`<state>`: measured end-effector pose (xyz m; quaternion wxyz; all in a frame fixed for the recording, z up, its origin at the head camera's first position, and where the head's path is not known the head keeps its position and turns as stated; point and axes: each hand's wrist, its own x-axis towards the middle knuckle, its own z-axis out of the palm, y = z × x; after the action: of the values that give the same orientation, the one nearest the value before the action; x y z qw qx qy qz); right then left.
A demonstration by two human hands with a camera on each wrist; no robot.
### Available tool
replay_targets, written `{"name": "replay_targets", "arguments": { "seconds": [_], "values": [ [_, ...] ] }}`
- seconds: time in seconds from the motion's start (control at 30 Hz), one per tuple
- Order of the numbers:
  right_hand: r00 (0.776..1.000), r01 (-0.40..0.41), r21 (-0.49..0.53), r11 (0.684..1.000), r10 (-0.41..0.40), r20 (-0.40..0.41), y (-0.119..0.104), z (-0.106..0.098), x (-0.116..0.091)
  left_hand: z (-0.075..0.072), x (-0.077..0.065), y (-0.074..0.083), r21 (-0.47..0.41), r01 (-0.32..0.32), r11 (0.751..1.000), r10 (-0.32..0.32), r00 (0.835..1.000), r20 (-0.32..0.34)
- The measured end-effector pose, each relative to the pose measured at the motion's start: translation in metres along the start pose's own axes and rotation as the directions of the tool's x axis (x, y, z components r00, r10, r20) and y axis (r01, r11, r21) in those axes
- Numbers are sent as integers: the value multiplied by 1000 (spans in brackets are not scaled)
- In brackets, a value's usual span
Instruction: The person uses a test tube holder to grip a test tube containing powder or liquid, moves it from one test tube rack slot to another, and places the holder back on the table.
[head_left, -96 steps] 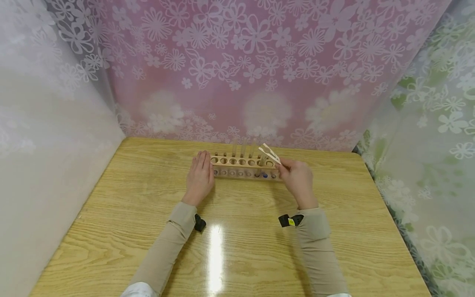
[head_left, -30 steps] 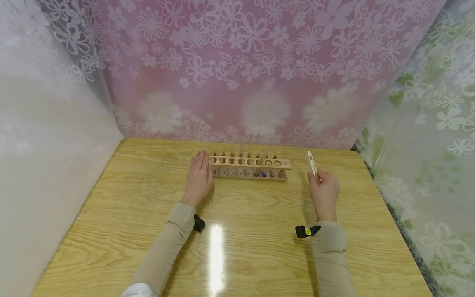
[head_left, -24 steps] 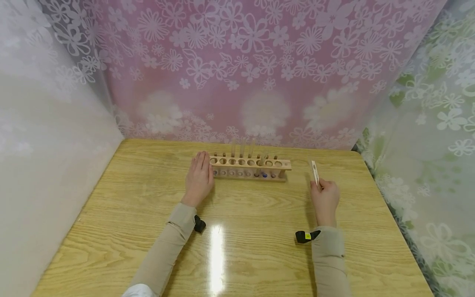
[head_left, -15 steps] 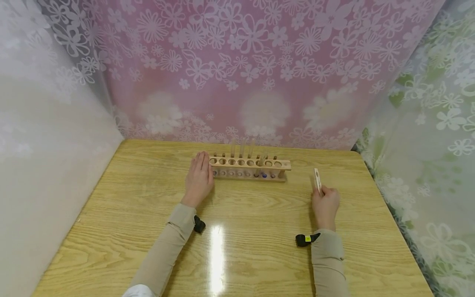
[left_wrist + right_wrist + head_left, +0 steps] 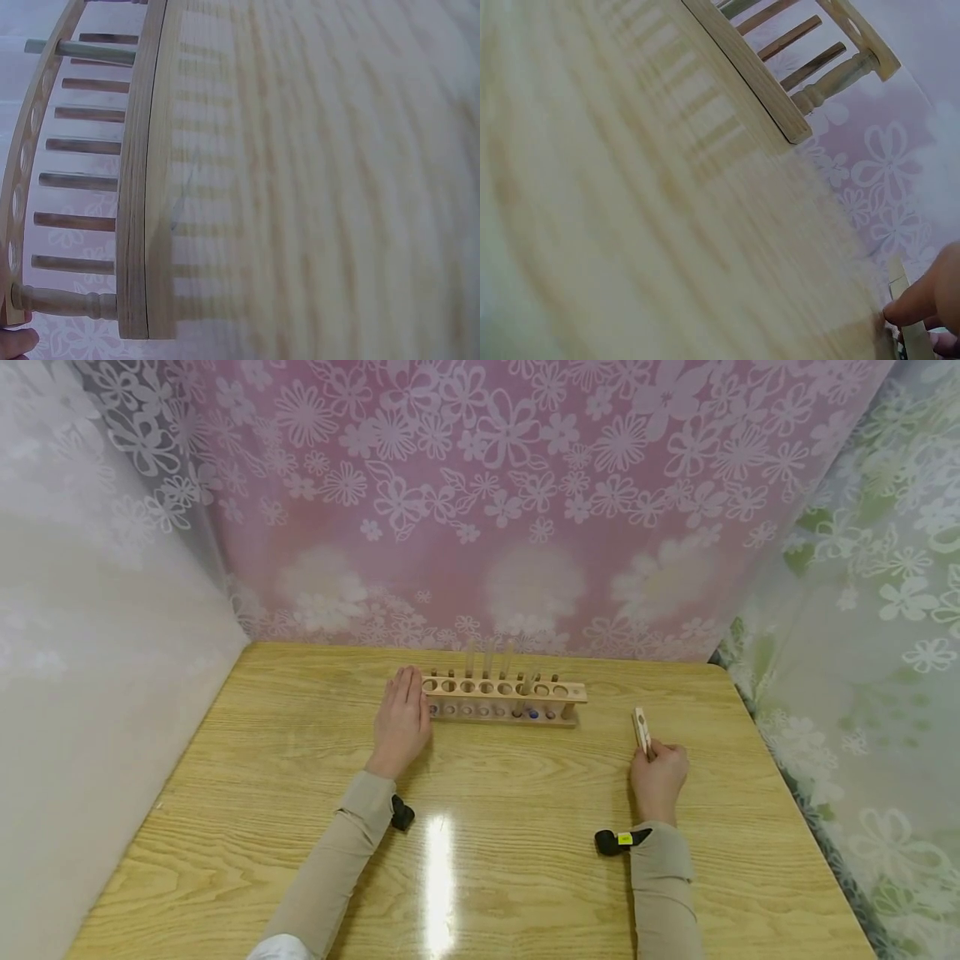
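Note:
A wooden test tube rack (image 5: 504, 690) stands on the table, with a row of holes in its upper bar and pegs behind. Its left end meets my left hand (image 5: 402, 718), whose fingers lie straight and together against it; in the left wrist view fingertips (image 5: 16, 342) show at the rack's end. Three clear test tubes (image 5: 488, 658) rise at the back, and another test tube (image 5: 529, 682) leans in a front hole. To the right of the rack, my right hand (image 5: 658, 781) pinches a wooden test tube clamp (image 5: 641, 730) low over the table; whether it touches the wood cannot be told.
The wood-grain table (image 5: 510, 793) reaches back to a pink flowered curtain (image 5: 450, 568). Pale sheets hang on the left and right sides. A strip of light reflects near the front of the table.
My right hand has moved from the rack's right end to the right and back toward me, lowering the test tube clamp, now almost still. The left hand and the rack stay put.

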<state>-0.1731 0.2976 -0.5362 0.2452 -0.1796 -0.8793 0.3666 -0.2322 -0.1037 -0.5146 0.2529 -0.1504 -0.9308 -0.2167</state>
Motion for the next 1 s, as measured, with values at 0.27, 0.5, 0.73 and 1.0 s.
{"name": "replay_targets", "arguments": {
  "seconds": [0.27,0.5,0.73,1.0],
  "values": [
    [999,-41,-13,999,41,28,2,1,0,0,-1,0,-2,-7,1000,7,1000,2],
    [993,-74,-21,997,76,91,-2,-2,2,2,-1,-2,18,-13,1000,13,1000,-9],
    [984,-91,-90,992,103,145,-4,-5,4,0,1,-1,18,-8,1000,7,1000,12],
    [981,-45,-177,983,77,180,-4,-6,6,-2,0,-1,43,-19,999,18,1000,17]
  ]
}}
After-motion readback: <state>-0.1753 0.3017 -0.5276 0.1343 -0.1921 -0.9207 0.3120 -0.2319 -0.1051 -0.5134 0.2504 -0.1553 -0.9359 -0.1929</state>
